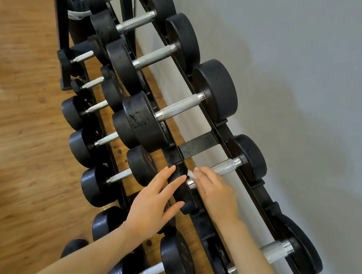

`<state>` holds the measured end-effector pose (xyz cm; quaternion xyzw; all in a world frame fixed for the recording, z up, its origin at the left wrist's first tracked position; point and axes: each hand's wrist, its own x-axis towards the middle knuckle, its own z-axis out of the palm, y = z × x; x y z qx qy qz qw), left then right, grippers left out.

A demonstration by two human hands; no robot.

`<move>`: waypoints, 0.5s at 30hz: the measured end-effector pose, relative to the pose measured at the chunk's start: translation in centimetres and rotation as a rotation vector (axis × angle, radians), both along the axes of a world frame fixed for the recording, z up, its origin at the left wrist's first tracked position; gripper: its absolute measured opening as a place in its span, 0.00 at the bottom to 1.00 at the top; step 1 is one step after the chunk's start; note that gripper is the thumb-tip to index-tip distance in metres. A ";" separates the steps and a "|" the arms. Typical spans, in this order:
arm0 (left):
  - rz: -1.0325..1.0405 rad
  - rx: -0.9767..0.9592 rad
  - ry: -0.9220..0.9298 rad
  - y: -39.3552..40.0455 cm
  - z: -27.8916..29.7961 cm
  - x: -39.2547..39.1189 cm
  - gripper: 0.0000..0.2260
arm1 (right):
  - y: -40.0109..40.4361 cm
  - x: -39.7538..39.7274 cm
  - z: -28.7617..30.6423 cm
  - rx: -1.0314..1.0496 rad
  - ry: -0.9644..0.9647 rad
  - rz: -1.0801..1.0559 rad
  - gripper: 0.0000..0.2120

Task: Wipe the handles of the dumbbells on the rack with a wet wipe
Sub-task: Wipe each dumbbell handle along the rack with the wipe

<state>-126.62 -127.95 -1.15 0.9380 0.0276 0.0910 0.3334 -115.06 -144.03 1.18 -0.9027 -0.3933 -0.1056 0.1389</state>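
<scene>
Dumbbell handle [222, 167]: your right hand [216, 193] curled its fingers round the wipe [192, 173] on it; your left hand [156, 201] lay with fingers straight against the near weight.

1. I see two forearms entering from the bottom edge; both are bare, with no sleeve fabric anywhere in my view.
2. Left hand [154, 203]: no glove, ring or band that I can make out on fingers or wrist.
3. Right hand [216, 193]: likewise ungloved, wrist unadorned.
4. Nails look short and plain, though blur limits what I can tell.
5. No watch, strap or marking shows on either arm.
</scene>
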 end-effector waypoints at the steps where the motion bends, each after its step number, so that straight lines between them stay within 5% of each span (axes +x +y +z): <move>1: 0.011 -0.007 -0.009 -0.1 0.0 0.0 0.26 | -0.1 0.3 0.2 0.023 0.004 -0.037 0.13; 8: 0.029 -0.026 -0.015 -0.3 -0.3 -0.2 0.26 | 0.3 -1.0 -0.1 -0.088 0.022 0.102 0.22; 15: 0.028 0.020 -0.014 -0.2 -0.6 -0.1 0.26 | 0.3 -1.4 -0.8 -0.028 0.013 0.030 0.22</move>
